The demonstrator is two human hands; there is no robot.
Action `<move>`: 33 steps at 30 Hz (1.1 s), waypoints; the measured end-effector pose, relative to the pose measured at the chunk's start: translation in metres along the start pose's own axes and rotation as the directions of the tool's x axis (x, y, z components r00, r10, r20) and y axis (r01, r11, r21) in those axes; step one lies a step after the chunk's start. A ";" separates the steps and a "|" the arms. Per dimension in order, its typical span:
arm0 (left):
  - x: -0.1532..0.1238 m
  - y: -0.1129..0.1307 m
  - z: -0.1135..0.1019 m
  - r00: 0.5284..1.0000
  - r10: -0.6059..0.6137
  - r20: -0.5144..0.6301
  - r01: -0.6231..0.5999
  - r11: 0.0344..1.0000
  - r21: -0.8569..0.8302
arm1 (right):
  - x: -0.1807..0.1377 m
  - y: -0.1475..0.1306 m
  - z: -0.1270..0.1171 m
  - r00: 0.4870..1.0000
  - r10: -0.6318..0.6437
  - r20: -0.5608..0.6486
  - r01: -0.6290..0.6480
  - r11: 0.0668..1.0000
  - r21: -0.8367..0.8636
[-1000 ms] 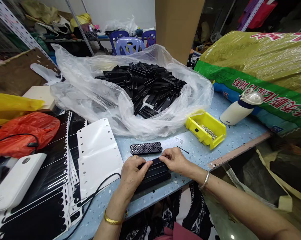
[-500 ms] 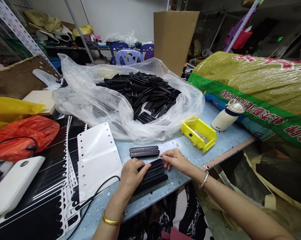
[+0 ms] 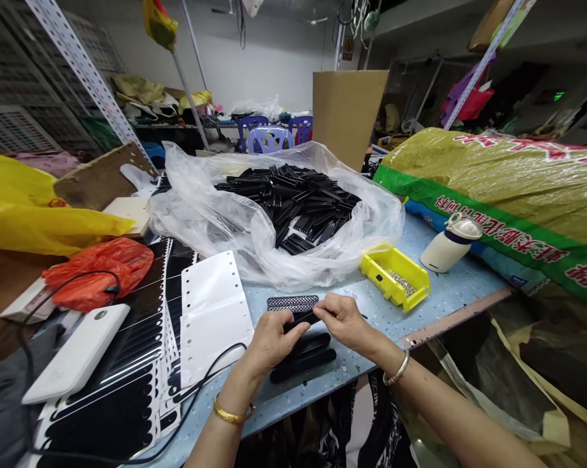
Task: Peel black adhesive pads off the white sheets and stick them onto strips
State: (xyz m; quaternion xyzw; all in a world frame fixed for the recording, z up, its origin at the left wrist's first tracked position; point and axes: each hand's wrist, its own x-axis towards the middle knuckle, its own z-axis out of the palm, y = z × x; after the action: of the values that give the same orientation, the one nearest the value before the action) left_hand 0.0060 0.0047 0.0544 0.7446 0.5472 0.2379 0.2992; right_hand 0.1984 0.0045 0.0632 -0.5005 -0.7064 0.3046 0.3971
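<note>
My left hand is closed on the near left part of a slim black plastic strip. My right hand pinches the far right end of the same strip, thumb against fingertips; whether a small part is also in that pinch is hidden. Below them, two more black plastic strips lie side by side on the blue speckled table. Just beyond my hands rest black strips with a patterned face. To the right stands a yellow bin with small silvery metal pieces in it.
A clear plastic bag full of black pieces spreads across the back. White perforated sheets, a white power bank with a cable, and a red bag lie left. A cream bottle and a large sack are right.
The view has tilted up and shifted left. My hands have lifted one black strip from the row, and my right hand has moved in to its end.
</note>
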 end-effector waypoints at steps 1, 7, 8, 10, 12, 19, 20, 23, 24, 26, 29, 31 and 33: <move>0.000 0.000 -0.001 1.000 -0.010 -0.029 0.009 0.999 -0.038 | 0.002 -0.001 -0.002 0.999 0.051 -0.006 -0.050 0.995 0.085; -0.005 0.006 -0.002 0.988 -0.104 -0.117 0.070 0.962 -0.264 | 0.004 -0.005 0.001 0.957 0.285 0.049 -0.277 0.855 0.439; -0.006 0.007 0.000 0.988 -0.101 -0.120 0.064 0.958 -0.280 | 0.004 -0.008 0.004 0.960 0.269 0.070 -0.273 0.864 0.423; -0.008 0.010 0.003 0.987 -0.097 -0.128 0.053 0.949 -0.310 | 0.002 -0.016 0.011 0.973 0.222 0.062 -0.230 0.906 0.355; -0.009 0.012 0.005 0.987 -0.111 -0.118 0.062 0.932 -0.356 | 0.000 -0.025 0.015 0.988 0.154 0.003 -0.150 0.953 0.264; -0.010 0.014 -0.003 0.997 -0.075 0.012 0.070 0.848 -0.526 | -0.004 -0.029 0.013 0.995 0.086 -0.050 -0.074 0.976 0.202; -0.011 0.014 -0.006 0.998 -0.061 0.024 0.064 0.840 -0.539 | -0.003 -0.026 0.012 0.993 0.113 -0.040 -0.100 0.967 0.234; -0.017 0.012 -0.012 0.995 -0.083 0.058 0.101 0.766 -0.634 | -0.002 -0.014 0.012 0.975 0.219 -0.047 -0.188 0.915 0.356; -0.018 0.011 -0.014 0.991 -0.113 0.064 0.127 0.729 -0.672 | -0.001 -0.010 0.012 0.964 0.260 -0.060 -0.215 0.890 0.401; -0.022 0.006 -0.015 0.982 -0.173 0.069 0.168 0.663 -0.729 | 0.000 -0.002 0.014 0.940 0.329 -0.087 -0.251 0.844 0.475; -0.026 -0.003 -0.016 0.972 -0.218 0.083 0.198 0.583 -0.788 | 0.000 0.006 0.015 0.923 0.374 -0.086 -0.283 0.814 0.508; -0.027 -0.008 -0.015 0.964 -0.251 0.083 0.205 0.508 -0.836 | -0.001 0.009 0.016 0.925 0.376 -0.064 -0.303 0.827 0.473; -0.027 -0.010 -0.014 0.955 -0.289 0.074 0.206 0.457 -0.865 | -0.003 0.011 0.015 0.934 0.354 -0.052 -0.308 0.870 0.385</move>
State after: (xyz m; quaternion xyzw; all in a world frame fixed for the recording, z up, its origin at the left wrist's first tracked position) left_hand -0.0187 -0.0165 0.0565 0.3959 0.4679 0.4642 0.6395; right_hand 0.1913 0.0050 0.0456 -0.5478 -0.5143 0.4649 0.4682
